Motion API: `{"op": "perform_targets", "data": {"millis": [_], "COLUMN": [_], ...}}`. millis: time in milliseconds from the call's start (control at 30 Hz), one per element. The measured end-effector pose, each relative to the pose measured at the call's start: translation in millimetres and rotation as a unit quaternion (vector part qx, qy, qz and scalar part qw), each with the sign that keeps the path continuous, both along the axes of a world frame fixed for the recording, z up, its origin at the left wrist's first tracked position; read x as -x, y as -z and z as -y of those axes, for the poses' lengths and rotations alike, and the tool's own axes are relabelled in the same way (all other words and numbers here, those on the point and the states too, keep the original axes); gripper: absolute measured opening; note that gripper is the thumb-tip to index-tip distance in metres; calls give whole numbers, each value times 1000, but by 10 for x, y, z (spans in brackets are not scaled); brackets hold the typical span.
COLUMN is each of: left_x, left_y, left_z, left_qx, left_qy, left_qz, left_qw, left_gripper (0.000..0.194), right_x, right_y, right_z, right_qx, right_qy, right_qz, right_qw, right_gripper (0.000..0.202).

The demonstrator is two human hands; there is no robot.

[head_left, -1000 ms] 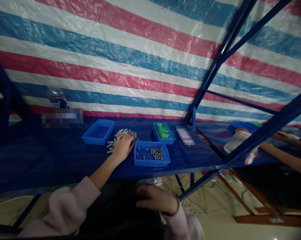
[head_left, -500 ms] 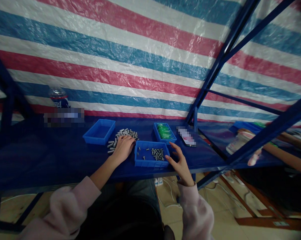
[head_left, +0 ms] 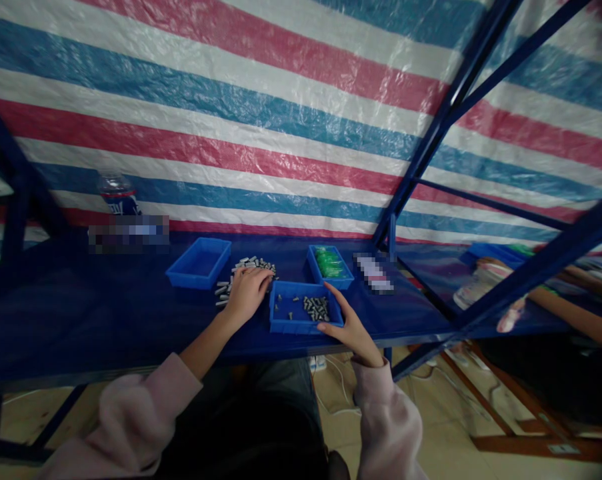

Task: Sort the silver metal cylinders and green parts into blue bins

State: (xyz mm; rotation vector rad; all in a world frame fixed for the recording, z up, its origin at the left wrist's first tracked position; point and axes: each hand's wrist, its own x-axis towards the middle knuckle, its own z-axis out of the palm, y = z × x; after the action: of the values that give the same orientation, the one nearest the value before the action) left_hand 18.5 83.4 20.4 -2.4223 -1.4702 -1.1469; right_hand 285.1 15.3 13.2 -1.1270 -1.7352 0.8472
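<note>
My left hand (head_left: 249,292) rests over the near side of a pile of small grey metal cylinders (head_left: 225,289), fingers curled down and close together; whatever is under the fingertips is hidden. Beside it, on the right, stands a blue bin (head_left: 295,327) with a cluster of short grey screw-like pieces (head_left: 315,309) at its right end and a few loose ones on the left. My right hand (head_left: 349,325) spans that bin's right end, thumb at the near wall and index finger at the far corner, gripping it.
A second blue bin (head_left: 201,283) without contents sits to the left, a third with green packets (head_left: 329,262) behind. A blurred-out flat item (head_left: 374,273) and a bottle (head_left: 122,200) stand farther off. Blue frame posts (head_left: 421,153) rise at right; another person's arm (head_left: 571,315) is beyond.
My right hand has moved left from beside the bin and closed on its right end. The bin has shifted very slightly. My left hand stays at the pile, its fingers slightly repositioned.
</note>
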Motion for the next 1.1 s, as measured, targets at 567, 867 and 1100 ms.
{"op": "perform_targets", "data": {"millis": [567, 867, 1100], "left_x": [-91, -52, 23], "left_y": [-70, -43, 62], "left_z": [88, 50, -1], "left_qx": [0, 47, 60], "left_qy": [149, 48, -10], "left_qz": [137, 34, -90], "left_qw": [979, 997, 994], "left_gripper": [18, 27, 20], "right_x": [-7, 8, -4], "right_y": [-42, -32, -21], "right_z": [2, 14, 13], "right_qx": [6, 4, 1], "right_qy": [-14, 11, 8], "right_qz": [-6, -8, -6], "right_qw": [1000, 1000, 1000], "right_gripper": [86, 87, 91]}}
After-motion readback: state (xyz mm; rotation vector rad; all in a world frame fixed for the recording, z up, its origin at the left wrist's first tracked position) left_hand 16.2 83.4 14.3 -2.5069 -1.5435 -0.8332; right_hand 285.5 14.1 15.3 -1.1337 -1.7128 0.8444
